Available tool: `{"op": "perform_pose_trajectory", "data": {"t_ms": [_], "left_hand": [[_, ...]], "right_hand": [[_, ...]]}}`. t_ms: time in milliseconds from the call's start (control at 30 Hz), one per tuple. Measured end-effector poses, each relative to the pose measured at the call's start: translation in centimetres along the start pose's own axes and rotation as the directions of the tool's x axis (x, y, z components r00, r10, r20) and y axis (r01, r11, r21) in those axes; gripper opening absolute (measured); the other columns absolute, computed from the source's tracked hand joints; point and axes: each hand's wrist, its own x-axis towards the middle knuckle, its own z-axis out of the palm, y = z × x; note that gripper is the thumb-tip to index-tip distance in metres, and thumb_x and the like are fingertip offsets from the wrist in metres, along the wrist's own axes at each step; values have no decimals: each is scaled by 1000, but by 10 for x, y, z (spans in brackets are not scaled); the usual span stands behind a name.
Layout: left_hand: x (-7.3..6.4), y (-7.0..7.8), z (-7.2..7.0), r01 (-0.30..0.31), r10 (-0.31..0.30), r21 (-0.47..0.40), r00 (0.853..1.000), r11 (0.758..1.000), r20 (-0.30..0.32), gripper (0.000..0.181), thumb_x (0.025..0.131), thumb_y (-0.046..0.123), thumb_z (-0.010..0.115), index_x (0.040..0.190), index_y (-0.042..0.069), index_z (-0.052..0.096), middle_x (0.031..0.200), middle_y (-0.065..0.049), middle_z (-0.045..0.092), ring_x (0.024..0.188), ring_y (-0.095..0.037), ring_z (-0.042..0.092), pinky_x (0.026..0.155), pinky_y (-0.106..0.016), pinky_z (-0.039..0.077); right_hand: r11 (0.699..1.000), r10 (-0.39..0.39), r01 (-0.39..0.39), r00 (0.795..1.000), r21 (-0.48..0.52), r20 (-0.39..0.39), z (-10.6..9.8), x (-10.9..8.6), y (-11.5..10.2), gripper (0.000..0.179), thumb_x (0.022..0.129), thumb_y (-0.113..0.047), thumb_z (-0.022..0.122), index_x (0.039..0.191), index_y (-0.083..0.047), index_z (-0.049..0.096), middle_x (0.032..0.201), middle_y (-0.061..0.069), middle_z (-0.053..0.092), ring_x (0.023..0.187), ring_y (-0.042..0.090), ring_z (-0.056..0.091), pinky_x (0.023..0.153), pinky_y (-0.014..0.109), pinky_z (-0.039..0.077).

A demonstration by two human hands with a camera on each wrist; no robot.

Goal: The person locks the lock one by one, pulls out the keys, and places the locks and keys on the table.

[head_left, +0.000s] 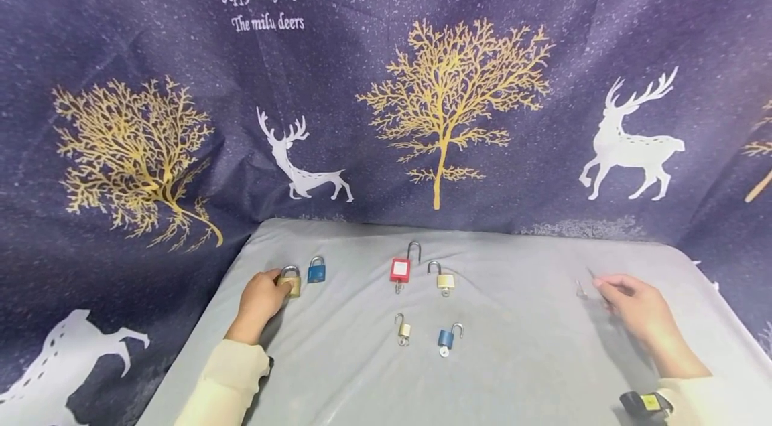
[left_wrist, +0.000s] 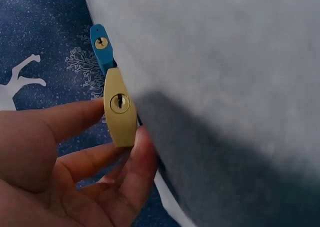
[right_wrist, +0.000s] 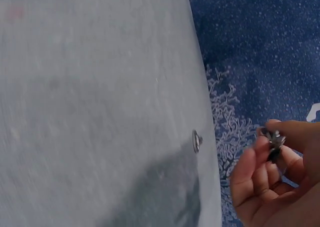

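My left hand (head_left: 263,297) grips a brass padlock (head_left: 289,284) by its body, thumb on one side and fingers on the other. Its shackle is closed, and its bare keyhole faces the left wrist camera. Just beyond it stands a blue padlock (left_wrist: 102,47), also with a closed shackle and a bare keyhole. Far to the right, my right hand (head_left: 639,309) pinches a small bunch of shiny metal pieces (right_wrist: 273,141) that look like keys, partly hidden by the fingers. A key ring (right_wrist: 196,141) with small keys lies on the grey cloth beside that hand.
Mid-table are several padlocks with raised shackles and keys in them: a red one (head_left: 400,270), a brass one (head_left: 445,281), a small brass one (head_left: 405,330) and a blue one (head_left: 445,339). Behind the grey-covered table (head_left: 338,372) hangs a dark blue curtain (head_left: 386,78).
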Motion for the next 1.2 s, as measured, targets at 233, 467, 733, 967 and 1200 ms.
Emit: {"op": "perform_pose_trajectory", "data": {"t_ms": [233, 467, 733, 967, 1200], "left_hand": [[-1, 1, -3, -1, 0, 72, 1000, 997, 6, 44, 95, 23, 59, 128, -6, 63, 120, -35, 64, 111, -52, 61, 94, -60, 49], [-6, 13, -5, -31, 35, 61, 997, 998, -63, 43, 95, 23, 60, 128, -4, 63, 117, -36, 61, 107, -54, 57, 91, -63, 48], [-12, 47, -5, -89, 86, -34, 993, 995, -84, 46, 96, 24, 64, 133, -2, 61, 113, -28, 62, 103, -44, 59, 87, -56, 50], [-13, 76, 1, -118, 115, -61, 992, 991, -52, 44, 97, 26, 63, 133, 2, 62, 121, -25, 62, 108, -40, 62, 91, -55, 52], [-9, 97, 13, -139, 137, -112, 990, 984, -31, 39, 95, 25, 65, 129, 4, 66, 102, -15, 63, 89, -27, 59, 80, -46, 50]], "right_hand": [[1000, 17, -16, 996, -17, 92, -8, 5, 8, 53, 104, -37, 54, 126, 10, 61, 83, 7, 76, 67, -1, 60, 61, 22, 47], [999, 34, -31, 991, -25, 128, -9, 6, 14, 49, 103, -35, 55, 121, 10, 63, 92, 13, 78, 68, -2, 62, 61, 22, 48], [989, -38, 53, 993, -137, 114, -7, 10, 21, 39, 101, -34, 57, 108, 1, 71, 93, 15, 76, 80, 16, 64, 69, 32, 46], [976, -46, 73, 990, -205, 134, -6, 12, 24, 39, 103, -31, 53, 110, 3, 71, 112, 31, 69, 108, 58, 59, 82, 62, 48], [975, -15, 50, 987, -215, 162, -6, 12, 23, 38, 103, -31, 54, 108, 2, 71, 103, 25, 73, 97, 50, 64, 79, 61, 48]]}}
